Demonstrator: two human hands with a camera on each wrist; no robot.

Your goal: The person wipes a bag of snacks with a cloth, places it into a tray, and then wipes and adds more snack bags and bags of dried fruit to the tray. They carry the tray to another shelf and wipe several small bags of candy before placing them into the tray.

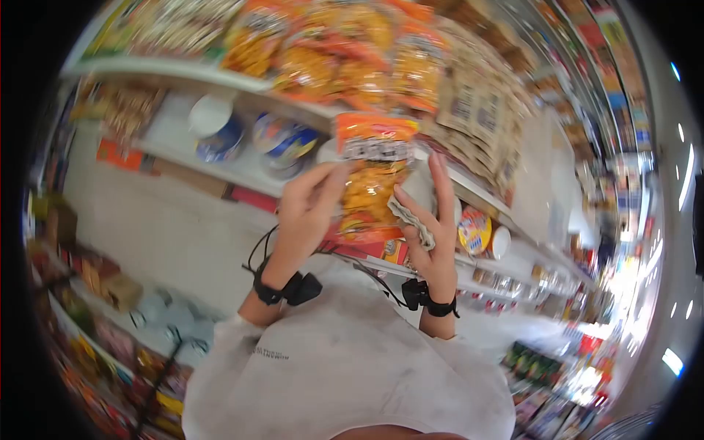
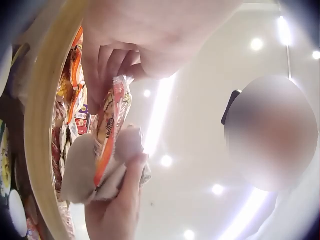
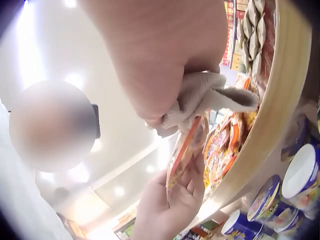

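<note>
In the head view, an orange-topped snack bag (image 1: 374, 180) is upright in front of the white-shirted body. The left hand (image 1: 306, 209) pinches its left edge between thumb and fingers. At its right side, the right hand (image 1: 434, 246) holds a folded greyish cloth (image 1: 412, 221) against the bag. The left wrist view shows the bag (image 2: 109, 122) edge-on, with the cloth (image 2: 80, 165) wrapped over its far side. Seen from the right wrist, the cloth (image 3: 197, 100) bunches under the right hand (image 3: 160, 55), touching the bag's end, and the left hand (image 3: 167, 205) grips the other side.
Similar orange snack bags (image 1: 304, 70) fill the shelf just beyond the hands, beside brown packets (image 1: 473, 110). Blue tubs with white lids (image 1: 213, 121) stand on the shelf below. Its pale front edge (image 1: 176, 70) runs close past the held bag. More stocked shelves line both sides.
</note>
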